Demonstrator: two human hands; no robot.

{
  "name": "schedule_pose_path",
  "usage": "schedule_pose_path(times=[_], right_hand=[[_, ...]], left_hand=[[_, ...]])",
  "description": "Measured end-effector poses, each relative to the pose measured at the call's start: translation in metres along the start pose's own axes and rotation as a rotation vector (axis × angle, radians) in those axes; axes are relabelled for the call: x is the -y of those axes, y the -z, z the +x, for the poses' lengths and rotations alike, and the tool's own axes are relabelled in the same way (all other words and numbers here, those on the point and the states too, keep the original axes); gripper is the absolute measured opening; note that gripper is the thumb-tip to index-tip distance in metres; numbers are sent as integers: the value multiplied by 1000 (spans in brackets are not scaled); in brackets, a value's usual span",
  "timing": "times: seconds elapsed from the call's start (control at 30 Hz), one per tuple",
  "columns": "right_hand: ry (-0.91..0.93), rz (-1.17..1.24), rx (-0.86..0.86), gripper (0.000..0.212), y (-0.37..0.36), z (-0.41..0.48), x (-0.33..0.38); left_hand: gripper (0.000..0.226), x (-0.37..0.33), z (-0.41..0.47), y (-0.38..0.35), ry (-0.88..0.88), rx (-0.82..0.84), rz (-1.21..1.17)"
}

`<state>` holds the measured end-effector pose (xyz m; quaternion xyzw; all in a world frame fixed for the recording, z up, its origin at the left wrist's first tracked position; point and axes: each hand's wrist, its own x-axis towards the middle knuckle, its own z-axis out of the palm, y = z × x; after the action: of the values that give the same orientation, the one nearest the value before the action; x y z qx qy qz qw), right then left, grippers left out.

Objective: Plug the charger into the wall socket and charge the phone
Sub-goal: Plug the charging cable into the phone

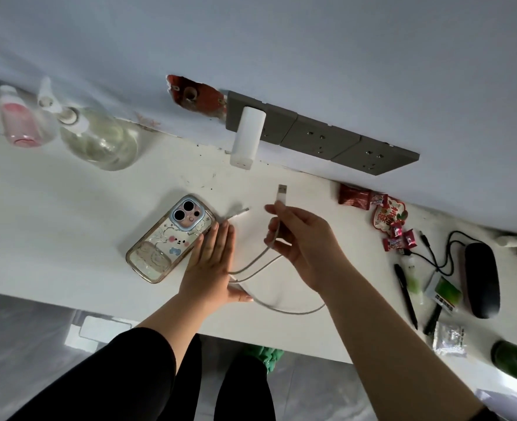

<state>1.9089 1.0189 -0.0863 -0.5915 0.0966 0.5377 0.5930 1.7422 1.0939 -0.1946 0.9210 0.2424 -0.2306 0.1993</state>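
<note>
The charger [246, 138] is already seated in the wall socket [281, 126]. The cable's USB plug [282, 192] is pinched in the right hand [304, 241], to be aligned with the charger's port; the left hand [210, 262], its grip spread, lies flat beside the phone [166, 238] on the worktop [69, 208].

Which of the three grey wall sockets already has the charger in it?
The leftmost socket: the white charger sits there, while the other two are empty.

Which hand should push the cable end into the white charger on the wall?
The right hand. It already pinches the pale cable's USB plug, pointing toward the white charger block in the grey wall socket. The left hand lies flat on the white desk.
</note>
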Motion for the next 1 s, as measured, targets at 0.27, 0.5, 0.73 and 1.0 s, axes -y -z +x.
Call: schedule_pose_path(times=[0.27,0.5,0.73,1.0], right_hand=[[4,-66,-18,18,-34,-6,-7],[35,-127,-52,19,-60,-7,-5],[96,-85,-144,17,-81,-1,-3],[131,0,-193,17,-89,-4,-8]], left_hand=[[141,31,-14,8,-1,-21,59],[141,85,-13,35,153,-3,24],[111,92,0,29,142,-20,-104],[82,95,5,21,168,-2,-161]])
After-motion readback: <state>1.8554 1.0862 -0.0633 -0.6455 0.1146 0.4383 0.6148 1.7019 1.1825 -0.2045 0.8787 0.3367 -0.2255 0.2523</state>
